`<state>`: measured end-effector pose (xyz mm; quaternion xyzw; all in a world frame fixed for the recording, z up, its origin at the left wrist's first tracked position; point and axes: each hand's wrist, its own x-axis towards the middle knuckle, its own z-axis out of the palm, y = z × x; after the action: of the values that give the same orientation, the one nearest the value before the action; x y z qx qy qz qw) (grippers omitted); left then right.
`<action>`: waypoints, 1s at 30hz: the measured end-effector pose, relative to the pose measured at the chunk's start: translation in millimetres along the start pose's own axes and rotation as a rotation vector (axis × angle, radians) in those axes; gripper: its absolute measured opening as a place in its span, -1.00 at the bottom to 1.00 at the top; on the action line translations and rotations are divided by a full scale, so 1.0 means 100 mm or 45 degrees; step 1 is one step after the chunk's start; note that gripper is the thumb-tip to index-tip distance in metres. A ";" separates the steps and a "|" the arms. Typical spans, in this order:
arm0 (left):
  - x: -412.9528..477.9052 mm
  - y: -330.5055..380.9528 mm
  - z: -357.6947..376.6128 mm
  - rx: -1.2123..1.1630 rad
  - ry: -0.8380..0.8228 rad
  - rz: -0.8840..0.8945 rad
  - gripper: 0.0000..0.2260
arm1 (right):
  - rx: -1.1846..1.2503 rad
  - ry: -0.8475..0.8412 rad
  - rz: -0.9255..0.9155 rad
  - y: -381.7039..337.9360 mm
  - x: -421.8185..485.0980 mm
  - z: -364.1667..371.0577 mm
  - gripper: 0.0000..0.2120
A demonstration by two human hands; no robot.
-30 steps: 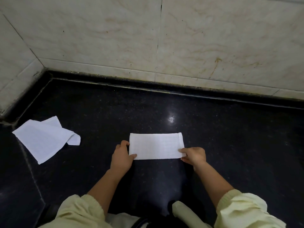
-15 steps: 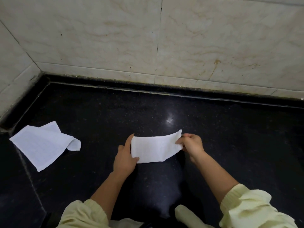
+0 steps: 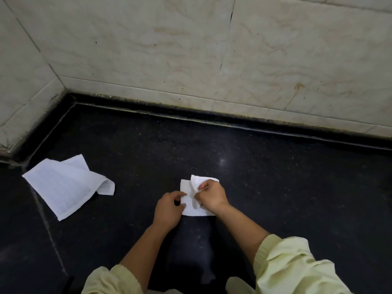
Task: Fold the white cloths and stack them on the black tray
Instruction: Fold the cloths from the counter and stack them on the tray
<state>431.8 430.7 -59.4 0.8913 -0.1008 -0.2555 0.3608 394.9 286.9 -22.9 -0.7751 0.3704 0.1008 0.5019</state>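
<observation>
Between my hands, the small white woven cloth [image 3: 186,186] looks soft, light, floppy. My left hand [image 3: 169,209] pinches its edge, my right hand [image 3: 212,197] grips the folded-over flap. I'd take corners.

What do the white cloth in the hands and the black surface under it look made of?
The white cloth: probably woven cotton towelling, matte; fine ribbed weave, bends limply. The black surface: likely polished speckled stone; pale flecks, glossy light reflection.
</observation>
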 end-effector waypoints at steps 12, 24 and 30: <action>0.06 -0.04 -0.06 -0.228 -0.025 -0.116 -0.79 | 0.062 -0.066 0.015 0.08 0.04 0.33 -0.92; 0.03 0.07 -0.14 -0.190 0.146 -0.125 -0.70 | 0.220 0.209 0.099 0.29 0.09 -0.41 -0.89; 0.02 0.15 -0.05 -0.107 0.067 -0.144 -0.56 | 0.085 0.155 0.161 0.36 0.01 -0.26 -0.93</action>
<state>436.0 422.2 -47.2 0.8860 -0.0300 -0.2559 0.3855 366.0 256.3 -37.0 -0.7376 0.4516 0.0725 0.4967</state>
